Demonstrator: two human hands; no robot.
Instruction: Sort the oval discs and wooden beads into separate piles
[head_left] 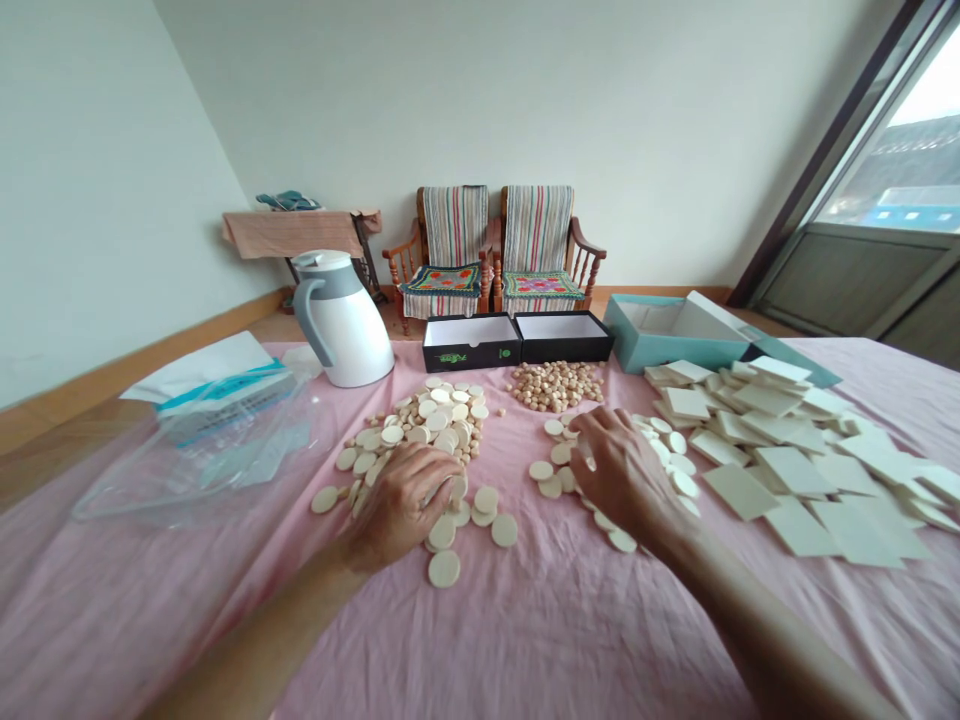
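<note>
My left hand (401, 497) rests palm down on the near edge of a heap of pale round wooden discs (431, 425), fingers curled over several of them. My right hand (619, 470) lies on a second, smaller scatter of discs (671, 465), its fingers bent down onto them; what the fingertips pinch is hidden. A small pile of tan wooden beads (556, 385) sits behind, between the two heaps. All of it lies on a pink tablecloth (525, 620).
Pale square tiles (795, 450) spread at the right. Two black open boxes (517, 340) and a teal box (660, 330) stand at the back. A white jug (341, 320) and clear plastic bags (210, 440) are on the left. Two chairs stand by the wall.
</note>
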